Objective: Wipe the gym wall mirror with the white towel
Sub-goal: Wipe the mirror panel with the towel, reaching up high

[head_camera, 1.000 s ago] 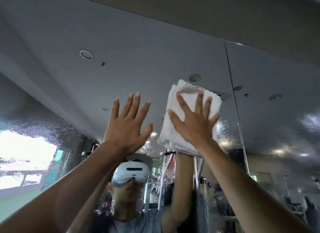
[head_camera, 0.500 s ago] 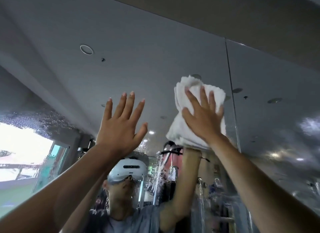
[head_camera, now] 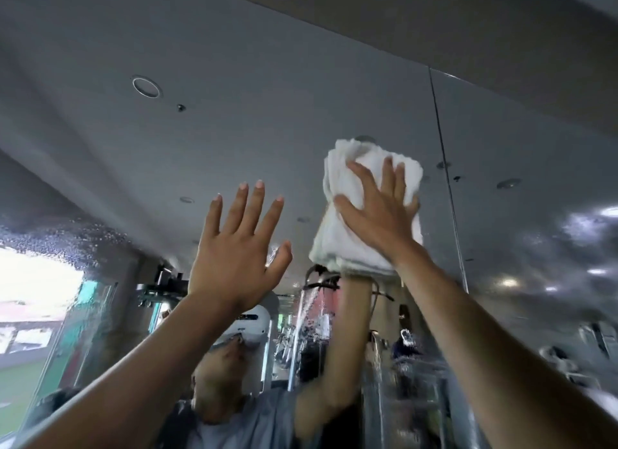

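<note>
Right hand (head_camera: 378, 223) presses white towel (head_camera: 331, 244) flat to mirror (head_camera: 234, 121), left hand (head_camera: 234, 251) splayed empty beside; even pressure, overlapping strokes advised.

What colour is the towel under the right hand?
The towel is plain white; the head view shows it best.

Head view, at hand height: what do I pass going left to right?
bright window reflection → left hand → white towel → mirror seam
</note>
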A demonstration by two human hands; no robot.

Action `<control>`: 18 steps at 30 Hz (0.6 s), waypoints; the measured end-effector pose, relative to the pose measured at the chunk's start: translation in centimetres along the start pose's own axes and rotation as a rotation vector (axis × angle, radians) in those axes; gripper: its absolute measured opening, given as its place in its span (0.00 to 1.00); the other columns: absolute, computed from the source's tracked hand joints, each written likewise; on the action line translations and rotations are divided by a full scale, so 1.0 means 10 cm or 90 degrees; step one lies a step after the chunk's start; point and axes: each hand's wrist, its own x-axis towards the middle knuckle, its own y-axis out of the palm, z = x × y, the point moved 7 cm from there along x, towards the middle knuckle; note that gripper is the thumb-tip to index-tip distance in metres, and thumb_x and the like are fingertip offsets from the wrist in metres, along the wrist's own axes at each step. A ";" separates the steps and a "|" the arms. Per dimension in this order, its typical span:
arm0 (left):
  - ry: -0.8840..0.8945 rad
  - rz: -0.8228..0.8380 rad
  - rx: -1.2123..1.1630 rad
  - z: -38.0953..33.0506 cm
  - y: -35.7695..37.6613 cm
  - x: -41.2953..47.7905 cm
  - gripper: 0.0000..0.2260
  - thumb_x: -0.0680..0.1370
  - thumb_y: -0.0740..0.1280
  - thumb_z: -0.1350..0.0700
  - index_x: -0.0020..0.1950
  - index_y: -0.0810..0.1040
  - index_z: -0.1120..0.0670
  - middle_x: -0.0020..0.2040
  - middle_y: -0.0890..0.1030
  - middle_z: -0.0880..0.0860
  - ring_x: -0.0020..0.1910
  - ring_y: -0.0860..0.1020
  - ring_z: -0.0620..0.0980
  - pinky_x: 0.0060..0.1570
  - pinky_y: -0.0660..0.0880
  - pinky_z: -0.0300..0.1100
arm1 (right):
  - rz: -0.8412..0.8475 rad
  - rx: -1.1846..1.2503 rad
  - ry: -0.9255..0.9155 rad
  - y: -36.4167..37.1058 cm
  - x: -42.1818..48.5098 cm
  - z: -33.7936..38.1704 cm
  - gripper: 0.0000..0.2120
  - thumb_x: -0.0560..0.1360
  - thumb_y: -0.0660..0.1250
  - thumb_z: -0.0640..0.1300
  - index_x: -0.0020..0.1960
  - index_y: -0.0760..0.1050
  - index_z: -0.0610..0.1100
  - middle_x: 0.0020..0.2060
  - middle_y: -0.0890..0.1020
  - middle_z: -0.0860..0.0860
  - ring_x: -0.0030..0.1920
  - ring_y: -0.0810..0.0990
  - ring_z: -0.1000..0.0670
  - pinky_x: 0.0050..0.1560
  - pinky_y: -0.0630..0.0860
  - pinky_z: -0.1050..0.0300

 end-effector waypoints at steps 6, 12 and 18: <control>0.004 -0.033 -0.014 -0.01 -0.06 -0.01 0.30 0.82 0.45 0.46 0.78 0.62 0.62 0.79 0.61 0.61 0.79 0.58 0.59 0.76 0.48 0.58 | -0.024 -0.101 -0.188 0.18 -0.20 0.57 0.34 0.75 0.44 0.66 0.79 0.54 0.60 0.82 0.46 0.55 0.81 0.41 0.50 0.76 0.46 0.36; 0.003 -0.068 -0.038 0.00 -0.14 0.03 0.26 0.81 0.50 0.51 0.72 0.72 0.62 0.73 0.73 0.61 0.73 0.70 0.61 0.70 0.60 0.61 | -0.024 -0.122 -0.214 0.05 -0.30 0.07 0.35 0.73 0.46 0.67 0.80 0.51 0.62 0.81 0.47 0.55 0.80 0.41 0.52 0.74 0.51 0.37; 0.072 -0.096 0.028 0.07 -0.24 0.13 0.20 0.79 0.54 0.50 0.62 0.77 0.59 0.62 0.79 0.58 0.60 0.76 0.60 0.55 0.63 0.54 | -0.008 -0.042 -0.016 0.01 0.37 0.29 0.30 0.80 0.55 0.63 0.79 0.48 0.67 0.82 0.44 0.52 0.80 0.39 0.43 0.72 0.44 0.27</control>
